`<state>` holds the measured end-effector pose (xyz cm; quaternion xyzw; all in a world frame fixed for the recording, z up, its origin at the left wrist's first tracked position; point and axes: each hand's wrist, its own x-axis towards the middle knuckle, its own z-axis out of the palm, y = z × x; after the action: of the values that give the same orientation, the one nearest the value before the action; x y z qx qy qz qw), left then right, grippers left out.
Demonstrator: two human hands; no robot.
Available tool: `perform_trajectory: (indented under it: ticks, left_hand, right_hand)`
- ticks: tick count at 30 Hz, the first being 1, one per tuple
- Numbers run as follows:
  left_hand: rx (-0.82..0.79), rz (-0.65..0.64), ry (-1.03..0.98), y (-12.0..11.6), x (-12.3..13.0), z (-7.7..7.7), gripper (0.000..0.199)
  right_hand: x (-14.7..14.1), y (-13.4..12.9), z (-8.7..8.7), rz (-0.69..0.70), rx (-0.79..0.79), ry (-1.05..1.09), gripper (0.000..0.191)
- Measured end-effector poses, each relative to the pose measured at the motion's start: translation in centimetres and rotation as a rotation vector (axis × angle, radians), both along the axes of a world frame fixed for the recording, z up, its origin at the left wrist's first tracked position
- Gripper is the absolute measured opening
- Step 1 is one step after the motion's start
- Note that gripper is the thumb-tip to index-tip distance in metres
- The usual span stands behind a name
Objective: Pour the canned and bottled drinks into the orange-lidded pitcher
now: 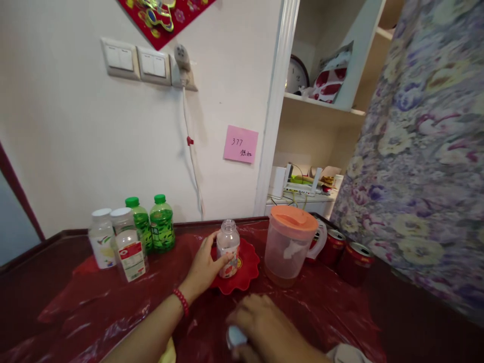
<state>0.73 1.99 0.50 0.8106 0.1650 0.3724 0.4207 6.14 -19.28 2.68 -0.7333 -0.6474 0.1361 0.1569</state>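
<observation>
My left hand [206, 264], with a red bead bracelet at the wrist, is wrapped round a clear bottle [228, 250] with a printed label. The bottle stands upright and uncapped over a red scalloped plate [247, 277]. Nearer to me, my right hand [260, 320] is low at the table, slightly blurred, its fingers closed about a pale round cap [236, 336]. Whether the cap touches the table I cannot tell. Right of the plate stands a clear plastic pitcher [284, 257] with an orange lid and a little brownish liquid at the bottom.
Two white-capped bottles [128, 249] and two green bottles [162, 227] stand at the left back. Red cans [355, 263] sit behind the pitcher, by a floral curtain [412, 166]. A cord [191, 156] hangs from the wall socket. Red plastic film [124, 307] covers much of the table.
</observation>
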Motion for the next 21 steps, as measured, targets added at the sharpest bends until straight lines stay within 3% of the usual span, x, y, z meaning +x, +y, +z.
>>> perform_trajectory:
  ticks: [4,7,10,13,21]
  left_hand:
    - [-0.032,-0.028,-0.002,-0.4,-0.3,0.4,0.063]
    - [-0.082,-0.094,0.005,-0.6,-0.5,0.4,0.065]
    - [-0.113,-0.109,-0.012,-0.5,-0.5,0.2,0.064]
    - [-0.137,-0.083,-0.014,-0.6,-0.4,0.0,0.063]
    - [-0.196,-0.057,-0.010,-1.3,-0.8,0.7,0.062]
  right_hand:
    - [3.0,1.0,4.6,-0.071,0.602,0.082,0.018]
    - [5.0,3.8,7.5,-0.095,0.794,-0.016,0.016]
    - [6.5,7.1,8.6,-0.090,0.787,-0.059,0.018]
    - [7.5,9.6,8.4,-0.048,0.708,-0.077,0.020]
    - [8.3,10.8,7.3,-0.002,0.610,-0.066,0.021]
